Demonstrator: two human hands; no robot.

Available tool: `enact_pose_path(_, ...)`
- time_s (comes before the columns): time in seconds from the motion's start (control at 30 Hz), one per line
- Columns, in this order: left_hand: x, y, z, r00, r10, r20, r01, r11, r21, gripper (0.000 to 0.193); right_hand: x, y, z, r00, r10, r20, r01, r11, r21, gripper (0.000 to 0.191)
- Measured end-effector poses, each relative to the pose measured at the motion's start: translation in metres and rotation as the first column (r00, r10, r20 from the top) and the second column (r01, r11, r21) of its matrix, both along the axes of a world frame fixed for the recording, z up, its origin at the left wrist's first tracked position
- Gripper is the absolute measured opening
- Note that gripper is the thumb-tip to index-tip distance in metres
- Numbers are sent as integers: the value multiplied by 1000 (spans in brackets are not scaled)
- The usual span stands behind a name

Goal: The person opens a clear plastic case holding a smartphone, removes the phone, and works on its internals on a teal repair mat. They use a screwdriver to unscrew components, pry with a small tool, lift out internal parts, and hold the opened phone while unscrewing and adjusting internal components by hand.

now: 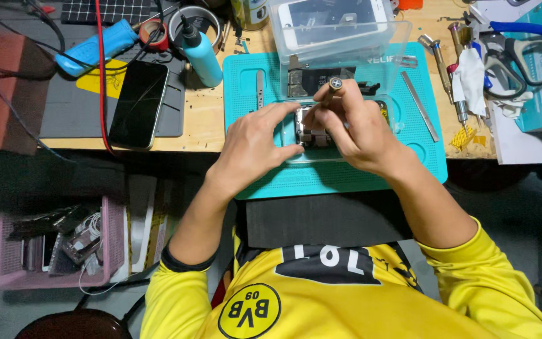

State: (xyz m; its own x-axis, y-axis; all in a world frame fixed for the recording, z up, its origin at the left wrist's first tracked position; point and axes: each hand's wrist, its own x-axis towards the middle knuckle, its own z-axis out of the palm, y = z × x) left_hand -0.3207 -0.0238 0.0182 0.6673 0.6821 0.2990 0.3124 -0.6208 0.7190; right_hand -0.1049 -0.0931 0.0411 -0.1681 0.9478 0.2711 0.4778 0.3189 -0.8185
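Two hands work on the teal mat (340,179); left hand (252,147) steadies an opened phone (313,135); right hand (352,122) grips a screwdriver (332,85).

Bright overhead light falls evenly on the wooden workbench (203,119); the floor below is dim. Glare streaks the glossy black phone screen (138,103). Focus is sharp, with slight edge distortion.

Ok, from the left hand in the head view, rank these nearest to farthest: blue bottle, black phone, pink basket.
From the left hand:
1. Blue bottle, up and to its left on the bench.
2. Black phone, further left on the grey mat.
3. Pink basket, far lower left, below the bench.
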Motion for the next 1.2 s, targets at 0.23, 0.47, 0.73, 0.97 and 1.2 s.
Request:
enact_pose_path(0.23,2,3,0,1000,-9,-26,9,1000,-17,68,-2,8,-4,994,-49,102,33,988,150,39)
enact_pose_path(0.47,5,5,-3,999,11,-30,-11,1000,0,65,-5,12,-4,991,8,131,-31,985,172,65)
enact_pose_path(0.73,6,5,-4,1000,13,-19,-13,1000,23,64,-2,14,-5,982,16,186,-54,978,201,61)
enact_pose_path(0.97,5,5,-3,1000,10,-13,-9,1000,18,64,-5,14,-3,964,-30,266,-36,970,242,62)
enact_pose_path(1.2,6,5,-7,1000,15,1,-15,1000,16,64,-10,18,4,908,-111,404,-57,922,382,50)
